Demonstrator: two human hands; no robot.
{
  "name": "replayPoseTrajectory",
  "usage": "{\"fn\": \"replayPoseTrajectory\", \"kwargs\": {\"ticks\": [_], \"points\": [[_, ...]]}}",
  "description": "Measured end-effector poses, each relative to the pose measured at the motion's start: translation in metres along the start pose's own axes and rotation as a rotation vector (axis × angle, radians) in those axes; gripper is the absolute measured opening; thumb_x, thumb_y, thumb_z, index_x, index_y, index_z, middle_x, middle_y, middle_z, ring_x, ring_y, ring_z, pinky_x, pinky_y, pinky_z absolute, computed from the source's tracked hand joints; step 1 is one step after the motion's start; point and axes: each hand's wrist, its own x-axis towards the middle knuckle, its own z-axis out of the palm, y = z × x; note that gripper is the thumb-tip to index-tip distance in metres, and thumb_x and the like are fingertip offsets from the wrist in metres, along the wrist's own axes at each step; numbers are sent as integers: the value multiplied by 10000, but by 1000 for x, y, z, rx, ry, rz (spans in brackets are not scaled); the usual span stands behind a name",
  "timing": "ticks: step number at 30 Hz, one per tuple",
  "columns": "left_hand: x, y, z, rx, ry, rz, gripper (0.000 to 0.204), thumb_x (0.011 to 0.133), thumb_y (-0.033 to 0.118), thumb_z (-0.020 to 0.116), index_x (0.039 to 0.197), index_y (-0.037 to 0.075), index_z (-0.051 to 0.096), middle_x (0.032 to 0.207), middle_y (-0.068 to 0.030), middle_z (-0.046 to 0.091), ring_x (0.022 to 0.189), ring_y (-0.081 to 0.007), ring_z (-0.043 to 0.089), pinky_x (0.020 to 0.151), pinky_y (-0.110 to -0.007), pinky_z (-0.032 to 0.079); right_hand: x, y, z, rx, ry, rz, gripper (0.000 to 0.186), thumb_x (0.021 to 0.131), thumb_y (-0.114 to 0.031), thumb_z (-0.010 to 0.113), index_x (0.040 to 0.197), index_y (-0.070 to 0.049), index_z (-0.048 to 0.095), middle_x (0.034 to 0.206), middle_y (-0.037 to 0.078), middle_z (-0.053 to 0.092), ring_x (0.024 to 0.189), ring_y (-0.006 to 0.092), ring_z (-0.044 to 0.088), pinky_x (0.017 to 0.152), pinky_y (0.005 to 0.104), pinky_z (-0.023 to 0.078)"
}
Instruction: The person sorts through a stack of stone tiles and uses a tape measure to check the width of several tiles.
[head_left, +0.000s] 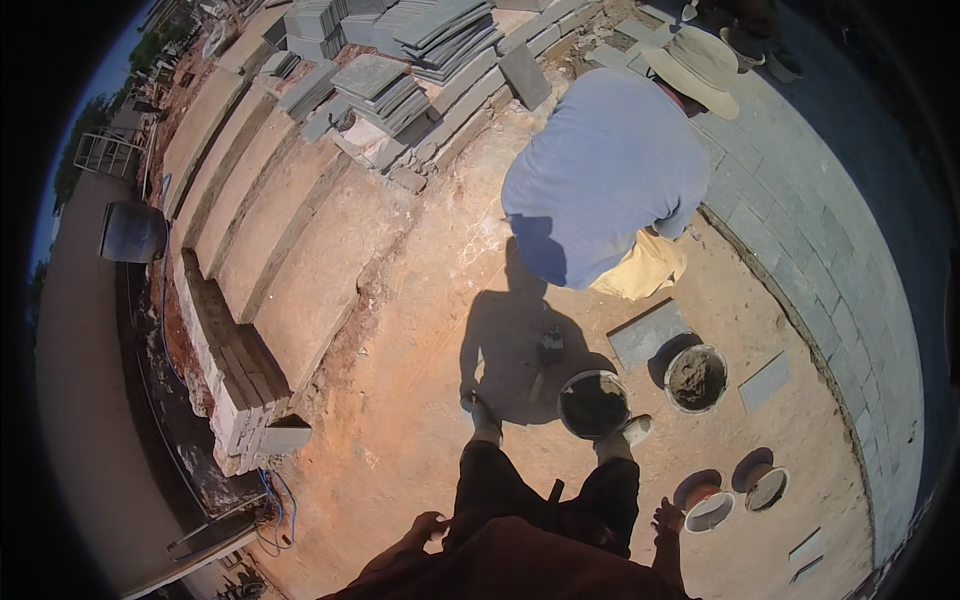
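Note:
My left hand (pixel 429 526) hangs beside my left thigh, fingers loosely bent and apart, with nothing visible in it. On the other side my right hand (pixel 667 516) hangs down with its fingers spread, appearing beside a reddish bucket (pixel 709 511) with a pale inside; whether they touch I cannot tell. A dark bucket (pixel 594 405) stands by my right foot, its inside mostly in shadow. Farther right is a bucket of grey mortar (pixel 697 379), near a grey stone slab (pixel 648 333).
A bent-over co-worker in a blue shirt (pixel 610 170) and brimmed hat is ahead. Concrete steps (pixel 300 230) rise at left, with stacked slabs (pixel 380 90) beyond. Grey paving (pixel 790 230) runs along the right. Another bucket (pixel 767 489) and a loose tile (pixel 765 382) lie nearby.

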Motion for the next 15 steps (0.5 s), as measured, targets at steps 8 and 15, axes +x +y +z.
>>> {"fn": "replayPoseTrajectory", "kwargs": {"ticks": [8,15], "points": [[-5,-86,-53,-818,545,337,387,887,361,661,1097,38,704,1011,-166,731,867,-273,724,813,-374,545,-122,-112,188,-178,-285,-837,259,906,-228,684,843,24,692,751,69,683,704,144,635,696,301,510],[12,-155,-118,-1279,731,100,303,886,262,666,1025,-2,716,898,-141,732,712,-208,715,672,-348,573,-249,-216,348,-619,-252,-918,365,846,-342,715,1034,-30,731,994,163,725,919,265,695,802,365,533]]}}
